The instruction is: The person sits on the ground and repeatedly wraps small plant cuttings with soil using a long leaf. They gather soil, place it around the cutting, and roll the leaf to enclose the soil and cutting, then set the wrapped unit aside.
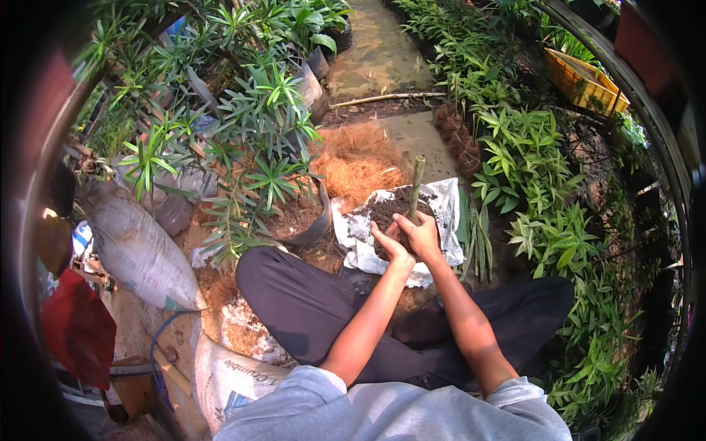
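Observation:
A thick green stem cutting (pixel 417 184) stands nearly upright over dark soil (pixel 389 209). My right hand (pixel 422 236) wraps the stem's lower end, its thumb pointing towards the other hand. Close against it, wrist to wrist, my left hand (pixel 392 245) is cupped at the soil; whether its fingers hold a clump is hidden. The soil lies heaped on a crumpled white plastic sack (pixel 448 206) spread before my crossed legs. Long green leaf cuttings (pixel 481 242) lie along the sack's right side.
Orange-brown coconut fibre (pixel 358 165) is piled beyond the sack. A dark grow bag (pixel 311 223) with soil stands at its left. Full woven sacks (pixel 143 248) lie farther left. Leafy plants (pixel 529 160) line the right, with a yellow crate (pixel 584 82) behind. A stick (pixel 389 100) crosses the path.

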`<control>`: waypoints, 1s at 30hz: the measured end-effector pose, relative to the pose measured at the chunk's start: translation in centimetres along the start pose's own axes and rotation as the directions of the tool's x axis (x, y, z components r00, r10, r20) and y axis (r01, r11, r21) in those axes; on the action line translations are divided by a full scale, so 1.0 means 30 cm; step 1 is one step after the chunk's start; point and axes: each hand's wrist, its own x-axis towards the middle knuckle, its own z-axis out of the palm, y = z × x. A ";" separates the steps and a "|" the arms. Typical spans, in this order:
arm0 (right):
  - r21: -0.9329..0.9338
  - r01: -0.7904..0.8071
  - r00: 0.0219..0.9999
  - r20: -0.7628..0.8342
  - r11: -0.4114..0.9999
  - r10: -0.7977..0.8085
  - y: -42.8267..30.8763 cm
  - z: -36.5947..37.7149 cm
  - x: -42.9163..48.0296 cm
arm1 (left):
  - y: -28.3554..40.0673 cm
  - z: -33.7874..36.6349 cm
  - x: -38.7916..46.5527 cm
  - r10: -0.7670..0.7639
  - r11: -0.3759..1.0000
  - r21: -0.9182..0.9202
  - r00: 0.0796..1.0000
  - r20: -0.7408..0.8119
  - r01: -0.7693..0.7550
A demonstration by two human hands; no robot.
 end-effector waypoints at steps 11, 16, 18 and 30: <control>0.205 -0.087 0.996 -0.012 0.975 0.091 0.044 -0.093 0.079 | 0.019 0.034 -0.039 -0.189 0.978 0.142 0.941 0.281 0.154; 0.022 0.199 0.980 0.021 0.980 -0.199 0.060 -0.095 0.068 | 0.035 0.044 -0.066 -0.382 0.924 0.133 0.869 0.315 0.358; 0.151 0.235 0.970 0.027 0.960 -0.242 0.068 -0.055 0.055 | 0.034 0.052 -0.077 -0.365 0.931 0.091 0.907 0.212 0.354; 0.108 -0.058 0.995 -0.072 0.992 0.066 0.091 -0.015 0.054 | 0.020 -0.015 0.034 -0.279 0.959 0.060 0.960 0.022 0.277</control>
